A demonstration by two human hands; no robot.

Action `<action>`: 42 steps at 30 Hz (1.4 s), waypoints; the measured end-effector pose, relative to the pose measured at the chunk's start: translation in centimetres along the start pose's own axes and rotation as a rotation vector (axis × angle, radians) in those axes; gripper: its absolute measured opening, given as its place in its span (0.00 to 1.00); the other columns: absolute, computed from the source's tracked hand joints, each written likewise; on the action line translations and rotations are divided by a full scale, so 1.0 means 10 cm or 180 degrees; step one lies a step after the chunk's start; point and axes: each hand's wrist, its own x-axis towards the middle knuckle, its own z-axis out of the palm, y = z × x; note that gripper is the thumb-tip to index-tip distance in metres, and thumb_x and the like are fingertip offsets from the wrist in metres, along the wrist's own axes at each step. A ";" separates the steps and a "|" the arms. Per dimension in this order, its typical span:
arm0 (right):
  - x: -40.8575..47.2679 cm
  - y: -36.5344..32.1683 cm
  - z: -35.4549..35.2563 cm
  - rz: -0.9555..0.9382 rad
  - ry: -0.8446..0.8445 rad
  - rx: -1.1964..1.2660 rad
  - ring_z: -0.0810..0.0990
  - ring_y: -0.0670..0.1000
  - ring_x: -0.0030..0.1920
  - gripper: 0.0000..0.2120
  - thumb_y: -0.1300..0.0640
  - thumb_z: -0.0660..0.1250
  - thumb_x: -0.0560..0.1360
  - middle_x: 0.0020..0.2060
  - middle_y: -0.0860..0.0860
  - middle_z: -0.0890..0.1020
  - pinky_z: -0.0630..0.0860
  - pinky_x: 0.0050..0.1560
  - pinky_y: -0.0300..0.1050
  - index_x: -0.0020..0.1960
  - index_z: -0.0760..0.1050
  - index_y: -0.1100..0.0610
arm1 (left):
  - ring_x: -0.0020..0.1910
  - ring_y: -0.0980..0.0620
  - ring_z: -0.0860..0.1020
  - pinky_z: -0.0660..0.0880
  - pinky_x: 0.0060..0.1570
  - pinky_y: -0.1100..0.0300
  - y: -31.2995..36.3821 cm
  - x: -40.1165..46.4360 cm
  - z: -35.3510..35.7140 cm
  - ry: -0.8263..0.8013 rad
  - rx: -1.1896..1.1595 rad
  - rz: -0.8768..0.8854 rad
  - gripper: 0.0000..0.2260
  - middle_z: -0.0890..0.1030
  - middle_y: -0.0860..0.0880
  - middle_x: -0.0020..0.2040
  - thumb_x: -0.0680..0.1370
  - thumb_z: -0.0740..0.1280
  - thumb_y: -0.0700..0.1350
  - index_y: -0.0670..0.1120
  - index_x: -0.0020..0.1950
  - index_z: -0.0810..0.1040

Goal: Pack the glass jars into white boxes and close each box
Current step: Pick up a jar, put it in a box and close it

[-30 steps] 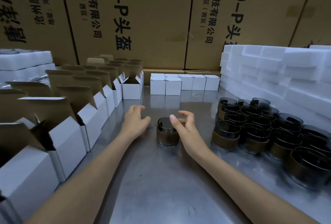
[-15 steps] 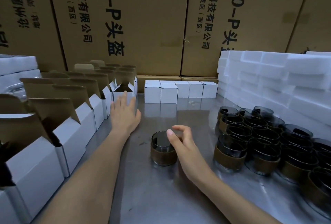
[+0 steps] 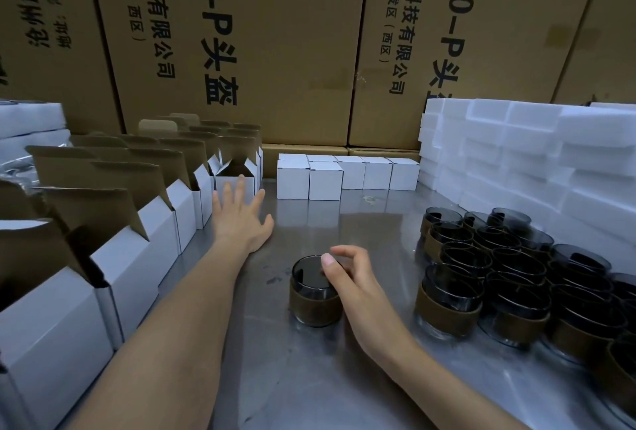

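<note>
Steel table (image 3: 361, 223), cartons behind. Lone glass jar (image 3: 315, 292) near-centre is pinched at the rim by the right hand (image 3: 351, 285); left hand (image 3: 241, 219), fingers spread, is stretched toward the far open white box (image 3: 237, 171), inside too dark to tell.

Table (image 3: 361, 230): shiny metal.
Left: open boxes (image 3: 137, 257).
Back: closed boxes (image 3: 325, 180).
Right: foam (image 3: 516, 154), jars (image 3: 499, 275).
Middle: one jar (image 3: 315, 295).

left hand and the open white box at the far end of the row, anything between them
Nothing: in the head view the left hand reaches with straight fingers overlapping the front of the open white cardboard box; contact unclear.
</note>
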 end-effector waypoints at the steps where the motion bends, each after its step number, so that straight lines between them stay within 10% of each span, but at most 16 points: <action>1: 0.00 0.00 0.00 -0.0003 0.0004 -0.0002 0.73 0.42 0.60 0.16 0.41 0.58 0.77 0.57 0.44 0.76 0.67 0.55 0.37 0.61 0.65 0.45 | 0.77 0.39 0.42 0.41 0.73 0.42 0.00 0.01 0.01 0.0031 0.0003 0.0003 0.28 0.42 0.44 0.79 0.79 0.51 0.63 0.57 0.78 0.50; 10: 0.03 0.06 0.01 -0.0024 0.0039 0.0001 0.73 0.39 0.59 0.13 0.40 0.59 0.76 0.56 0.40 0.75 0.66 0.52 0.32 0.59 0.66 0.42 | 0.77 0.38 0.38 0.38 0.72 0.41 -0.02 0.15 0.06 -0.0176 0.0131 -0.0003 0.29 0.38 0.43 0.78 0.79 0.48 0.65 0.57 0.78 0.48; 19: 0.04 0.06 0.01 -0.0028 0.0049 0.0035 0.74 0.42 0.58 0.15 0.40 0.59 0.76 0.55 0.44 0.76 0.67 0.51 0.33 0.60 0.66 0.44 | 0.73 0.42 0.57 0.46 0.73 0.44 0.05 0.00 -0.02 0.0357 0.0000 0.0304 0.26 0.59 0.43 0.72 0.80 0.53 0.59 0.47 0.74 0.62; 29: 0.07 0.08 0.02 -0.0035 0.0082 0.0004 0.75 0.40 0.53 0.16 0.40 0.59 0.77 0.51 0.45 0.79 0.66 0.45 0.31 0.60 0.67 0.46 | 0.72 0.45 0.60 0.46 0.74 0.49 0.20 -0.63 -0.25 0.0609 -0.0705 0.0710 0.27 0.62 0.45 0.71 0.80 0.58 0.57 0.44 0.74 0.63; 42: -0.01 -0.03 0.02 0.0077 0.0264 0.0406 0.81 0.52 0.44 0.07 0.46 0.60 0.79 0.29 0.49 0.81 0.74 0.55 0.52 0.47 0.72 0.48 | 0.68 0.45 0.66 0.55 0.72 0.48 0.35 -1.67 -0.78 0.1044 -0.1456 0.1124 0.18 0.70 0.42 0.66 0.81 0.60 0.42 0.44 0.71 0.71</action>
